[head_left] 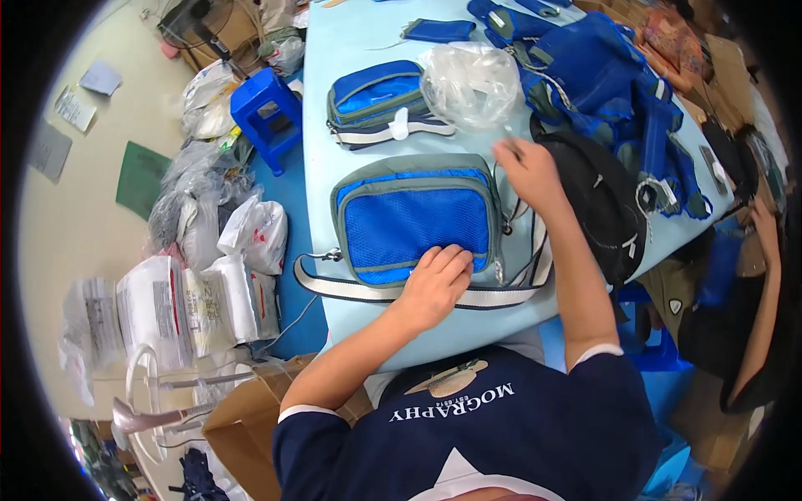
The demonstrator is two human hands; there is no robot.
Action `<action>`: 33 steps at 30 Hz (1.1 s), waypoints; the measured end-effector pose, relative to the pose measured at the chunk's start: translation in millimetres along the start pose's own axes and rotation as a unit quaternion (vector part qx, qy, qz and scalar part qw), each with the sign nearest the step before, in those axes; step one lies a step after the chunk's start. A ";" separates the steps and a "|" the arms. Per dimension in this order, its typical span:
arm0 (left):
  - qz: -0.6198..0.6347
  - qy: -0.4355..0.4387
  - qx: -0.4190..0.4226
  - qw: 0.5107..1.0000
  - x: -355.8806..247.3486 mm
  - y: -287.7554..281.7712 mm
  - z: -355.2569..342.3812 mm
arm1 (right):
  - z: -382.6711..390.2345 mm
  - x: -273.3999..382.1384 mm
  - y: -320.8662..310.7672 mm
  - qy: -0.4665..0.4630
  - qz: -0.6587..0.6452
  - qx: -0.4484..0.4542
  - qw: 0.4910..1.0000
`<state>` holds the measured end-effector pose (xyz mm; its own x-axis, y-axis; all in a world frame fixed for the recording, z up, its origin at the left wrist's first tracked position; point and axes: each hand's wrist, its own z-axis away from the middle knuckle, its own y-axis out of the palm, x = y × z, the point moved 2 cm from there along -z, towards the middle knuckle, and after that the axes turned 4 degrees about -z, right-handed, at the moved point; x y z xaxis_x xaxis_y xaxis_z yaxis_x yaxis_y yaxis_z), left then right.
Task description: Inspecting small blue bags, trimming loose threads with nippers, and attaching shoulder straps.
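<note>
Resting the left hand (439, 280) on the lower front of a boxy blue-and-grey shoulder bag (409, 221), keeping its fingers close together and slightly bent across the blue mesh; not being able to tell whether the hidden thumb is gripping the bag's edge. Raising the right hand (528, 171) just beside the bag's upper right corner, curling its fingers in narrow toward the thumb; blurring at the fingertips, so not being able to tell whether anything is being pinched there. Facing the bag's front panel upward on the pale blue table (351, 33), near the wearer's side of it. Looping the white, dark-edged shoulder strap (493, 297) along the bag's near side, between bag and table edge, and joining it at the left by a dark clip (334, 254).

Looking beyond the bag, finding a smaller blue-and-grey bag (376, 92) lying on the same table, with a crumpled clear plastic bag (472, 83) touching its right side. Seeing a black bag (589, 200) just right of the right forearm, and a heap of blue mesh bags (585, 75) behind it. Noticing a blue plastic stool (266, 113) standing left of the table, and a co-worker's arm (756, 334) reaching up at the far right.
</note>
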<state>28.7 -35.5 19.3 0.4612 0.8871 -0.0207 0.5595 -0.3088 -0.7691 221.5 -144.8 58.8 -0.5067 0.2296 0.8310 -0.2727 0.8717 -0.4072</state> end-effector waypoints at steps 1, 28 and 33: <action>0.011 0.000 0.003 1.000 -1.7 -2.0 1.6 | -9.4 -2.5 4.8 0.045 -0.051 0.093 0.993; -0.149 0.017 -0.158 0.976 17.6 -42.8 -30.8 | 11.4 26.2 31.5 0.232 -0.409 0.033 0.882; -0.041 -0.071 -0.174 0.981 15.9 -50.2 -31.9 | 14.8 20.8 33.1 0.229 -0.427 0.016 0.874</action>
<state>29.9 -16.8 78.0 0.3181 0.9449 -0.0768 0.8029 -0.3116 -0.5082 189.9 -117.6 57.0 0.2726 -0.3438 0.8986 -0.4189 0.7984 0.4326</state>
